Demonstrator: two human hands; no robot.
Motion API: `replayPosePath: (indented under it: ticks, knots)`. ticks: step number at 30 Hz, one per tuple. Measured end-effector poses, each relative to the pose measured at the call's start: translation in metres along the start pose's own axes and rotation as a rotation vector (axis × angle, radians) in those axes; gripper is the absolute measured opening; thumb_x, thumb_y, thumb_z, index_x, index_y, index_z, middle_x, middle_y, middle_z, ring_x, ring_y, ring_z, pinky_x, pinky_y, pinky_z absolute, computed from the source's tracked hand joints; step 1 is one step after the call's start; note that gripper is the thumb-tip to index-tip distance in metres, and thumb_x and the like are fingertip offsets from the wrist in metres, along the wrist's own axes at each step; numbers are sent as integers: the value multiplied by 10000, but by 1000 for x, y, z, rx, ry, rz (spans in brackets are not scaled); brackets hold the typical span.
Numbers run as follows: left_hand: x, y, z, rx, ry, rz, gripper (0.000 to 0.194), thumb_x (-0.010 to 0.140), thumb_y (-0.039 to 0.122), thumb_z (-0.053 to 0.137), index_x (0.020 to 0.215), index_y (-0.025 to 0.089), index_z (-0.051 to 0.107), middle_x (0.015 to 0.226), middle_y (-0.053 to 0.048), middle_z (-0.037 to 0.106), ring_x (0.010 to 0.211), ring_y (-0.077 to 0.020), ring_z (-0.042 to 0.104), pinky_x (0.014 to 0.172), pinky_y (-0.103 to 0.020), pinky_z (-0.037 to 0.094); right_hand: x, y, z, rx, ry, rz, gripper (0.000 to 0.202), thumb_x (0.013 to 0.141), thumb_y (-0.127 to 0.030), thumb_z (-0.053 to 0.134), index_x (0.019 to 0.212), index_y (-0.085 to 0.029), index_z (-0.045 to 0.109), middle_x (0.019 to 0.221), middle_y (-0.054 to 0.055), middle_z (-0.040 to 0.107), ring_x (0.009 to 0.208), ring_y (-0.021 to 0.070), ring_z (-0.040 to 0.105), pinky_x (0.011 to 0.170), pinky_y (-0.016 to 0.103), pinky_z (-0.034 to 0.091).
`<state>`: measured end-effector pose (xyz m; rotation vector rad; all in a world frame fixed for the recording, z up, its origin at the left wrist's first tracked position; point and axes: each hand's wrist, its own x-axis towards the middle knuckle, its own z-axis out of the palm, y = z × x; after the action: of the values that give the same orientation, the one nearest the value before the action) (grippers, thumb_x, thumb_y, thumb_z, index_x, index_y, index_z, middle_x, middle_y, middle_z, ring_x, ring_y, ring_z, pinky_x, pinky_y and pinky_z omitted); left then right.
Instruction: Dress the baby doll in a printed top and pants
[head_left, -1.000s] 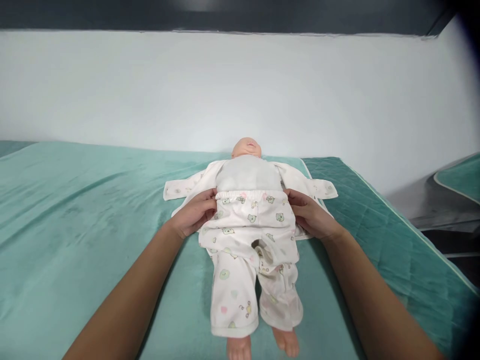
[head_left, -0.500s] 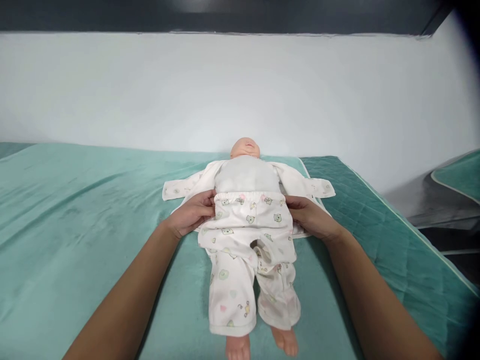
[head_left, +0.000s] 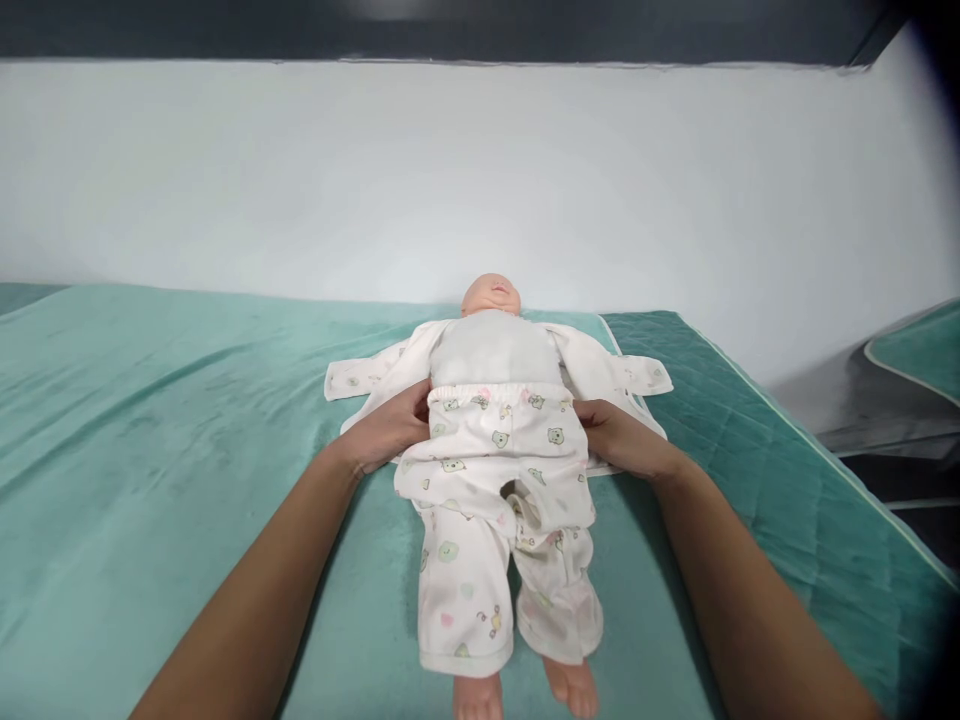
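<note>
A baby doll (head_left: 491,296) lies on its back, head toward the wall and bare feet toward me. White baby pants (head_left: 491,440) with small animal prints cover its legs up to the waist; an opening shows at the crotch. My left hand (head_left: 390,432) is closed on the pants' left side just below the waistband, its fingertips partly hidden by the cloth. On the opposite side, my right hand (head_left: 624,436) grips the pants likewise, fingers tucked behind the edge. A white baby shirt (head_left: 592,362) lies open around the doll's grey cloth torso (head_left: 491,350), sleeves spread outward.
Green bedding (head_left: 150,450) lies under the doll, with a darker quilted green cover (head_left: 757,440) to the right. A white wall (head_left: 480,170) rises behind the doll's head, below a dark band. Another green padded edge (head_left: 919,350) shows at far right.
Both hands have shifted very slightly down the sides of the pants, the fingers tucked further in. The doll and its clothes look almost the same.
</note>
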<state>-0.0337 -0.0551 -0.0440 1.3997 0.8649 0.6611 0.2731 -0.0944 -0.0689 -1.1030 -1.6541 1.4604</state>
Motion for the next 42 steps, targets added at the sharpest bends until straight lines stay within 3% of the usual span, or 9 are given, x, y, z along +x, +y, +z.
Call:
replayPosePath:
  ticks: [7, 13, 18, 25, 29, 35, 42]
  knots:
    - [-1, 5, 6, 81, 41, -18, 598, 653, 208, 745, 1235, 187, 608, 1057, -87, 718, 967, -274, 653, 803, -368, 514, 8, 3, 3, -89, 108, 46, 185, 770, -309, 688, 889, -215, 793, 810, -4, 754, 814, 235, 668, 723, 325, 514]
    - [0, 1, 8, 30, 67, -3, 600, 698, 282, 740, 1271, 193, 585, 1106, -98, 707, 993, -284, 646, 828, -385, 517, 13, 1, 11, -47, 182, 1, 275, 783, -287, 677, 1037, -230, 764, 926, 20, 765, 887, 263, 677, 871, 407, 517]
    - [-1, 0, 10, 29, 94, 6, 575, 721, 266, 723, 1273, 192, 580, 1116, -97, 705, 1026, -286, 644, 821, -360, 526, 11, -5, 19, -89, 270, -75, 311, 770, -249, 686, 1075, -243, 744, 993, 30, 764, 1000, 290, 661, 937, 423, 490]
    - [0, 0, 22, -79, 217, 20, 510, 724, 241, 715, 1224, 223, 615, 1168, -77, 705, 1005, -274, 675, 791, -339, 551, 14, -4, 27, -61, 368, -100, 314, 745, -274, 713, 1055, -245, 753, 1004, 30, 767, 978, 302, 671, 873, 422, 512]
    - [2, -1, 27, -90, 276, 61, 471, 731, 239, 701, 1198, 229, 639, 1164, -69, 711, 1040, -273, 670, 824, -328, 546, 19, 1, 30, 110, 378, -79, 375, 729, -324, 743, 1090, -223, 742, 960, 53, 774, 976, 309, 678, 830, 419, 534]
    - [1, -3, 26, -126, 251, 57, 527, 730, 228, 697, 1247, 230, 600, 1197, -68, 692, 1066, -268, 652, 854, -337, 532, 23, 9, 31, 307, 322, -46, 405, 734, -342, 750, 1129, -256, 725, 967, 49, 774, 975, 296, 691, 806, 407, 555]
    - [0, -1, 23, -103, 205, 1, 511, 709, 279, 717, 1206, 207, 628, 1156, -78, 706, 1037, -283, 658, 833, -345, 531, 19, 11, 26, 207, 316, -21, 432, 726, -298, 750, 1152, -245, 705, 976, 48, 770, 991, 293, 687, 849, 416, 547]
